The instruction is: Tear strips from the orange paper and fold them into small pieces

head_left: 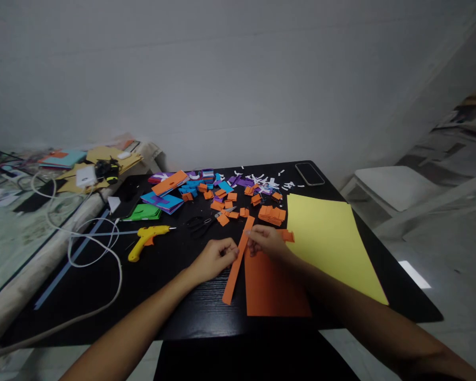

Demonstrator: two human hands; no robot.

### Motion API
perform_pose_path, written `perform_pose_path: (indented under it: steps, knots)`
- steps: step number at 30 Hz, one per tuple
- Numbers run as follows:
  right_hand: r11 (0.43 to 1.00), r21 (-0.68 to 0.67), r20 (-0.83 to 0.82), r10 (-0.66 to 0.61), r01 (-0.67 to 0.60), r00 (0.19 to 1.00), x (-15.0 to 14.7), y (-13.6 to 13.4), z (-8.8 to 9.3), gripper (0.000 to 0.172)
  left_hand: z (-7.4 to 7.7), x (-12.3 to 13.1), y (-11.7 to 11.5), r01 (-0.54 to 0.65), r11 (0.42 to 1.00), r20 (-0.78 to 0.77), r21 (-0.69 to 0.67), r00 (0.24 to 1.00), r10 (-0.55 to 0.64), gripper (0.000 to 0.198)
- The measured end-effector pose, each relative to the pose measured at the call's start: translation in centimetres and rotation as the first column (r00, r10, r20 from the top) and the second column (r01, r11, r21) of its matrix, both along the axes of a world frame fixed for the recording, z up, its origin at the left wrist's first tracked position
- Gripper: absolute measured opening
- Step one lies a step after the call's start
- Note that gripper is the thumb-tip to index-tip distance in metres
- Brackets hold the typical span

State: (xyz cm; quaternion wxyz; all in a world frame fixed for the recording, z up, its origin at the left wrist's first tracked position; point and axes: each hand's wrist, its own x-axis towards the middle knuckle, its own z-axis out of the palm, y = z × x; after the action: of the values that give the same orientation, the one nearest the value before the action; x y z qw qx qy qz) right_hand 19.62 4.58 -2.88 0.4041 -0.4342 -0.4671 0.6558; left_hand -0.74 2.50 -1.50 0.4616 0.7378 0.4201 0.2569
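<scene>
Black table (174, 296) is seen from above, mostly covered in paper craft clutter. Yellow sheet (329, 243) is laid flat on the right side, with one long edge touching or slightly overlapped by the orange sheet (273, 288), which is laid flat near the front edge. White cable (103, 248) is looped across the left side of the table. Orange strip (235, 270) is held at a slant just left of the orange sheet, lower end resting on the table, upper end pointed towards the scrap pile. Left hand (214, 259) is set against the strip's left edge about mid-length, fingers pinched narrow on it. Right hand (267, 242) is placed over the top corner of the orange sheet, fingertips closed on the strip's upper part from the right. Yellow glue gun (146, 239) is lying well left of the hands, nozzle pointed right. Scissors (206, 221) are lying just behind the left hand. Stack of orange pieces (272, 214) is piled just behind the right hand, with loose orange, blue and purple cuttings spread further back. Phone (309, 173) is lying face up at the far right corner. Small orange piece (287, 236) is seen at the right hand's far side; whether it is gripped cannot be told.
</scene>
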Motion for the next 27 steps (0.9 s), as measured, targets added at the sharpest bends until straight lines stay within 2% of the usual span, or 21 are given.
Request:
perform_pose_path:
  steps: [2, 5, 11, 19, 25, 27]
  knots:
    - [0.992, -0.026, 0.014, 0.128, -0.127, 0.992, -0.5, -0.6, -0.3, 0.045, -0.2, 0.0, 0.1, -0.014, 1.000, 0.019, -0.012, 1.000, 0.014, 0.022]
    - [0.990, -0.024, 0.014, 0.138, -0.137, 0.990, -0.9, -1.1, -0.6, 0.045, -0.3, 0.0, 0.2, -0.038, 0.999, 0.031, -0.028, 0.999, 0.039, 0.028]
    - [0.998, 0.027, -0.016, 0.051, -0.051, 0.999, -0.6, -0.9, -0.3, 0.046, -0.3, -0.1, 0.3, -0.020, 0.997, 0.052, -0.076, 0.998, 0.024, 0.037]
    - [0.991, 0.100, -0.010, -0.085, 0.086, 0.996, 0.2, -0.3, 0.9, 0.043, 0.8, 0.1, 0.0, -0.002, 0.988, 0.096, -0.153, 0.995, 0.017, 0.040]
    - [0.983, 0.116, -0.017, -0.142, 0.143, 0.990, 0.5, 0.3, 0.7, 0.046, 0.4, 0.1, 0.2, -0.028, 0.991, 0.102, -0.128, 0.994, 0.042, 0.042]
    - [0.984, 0.102, -0.028, -0.145, 0.147, 0.989, 0.5, 0.2, 0.6, 0.046, 0.3, 0.1, 0.3, -0.015, 0.981, 0.157, -0.196, 0.987, 0.047, 0.043]
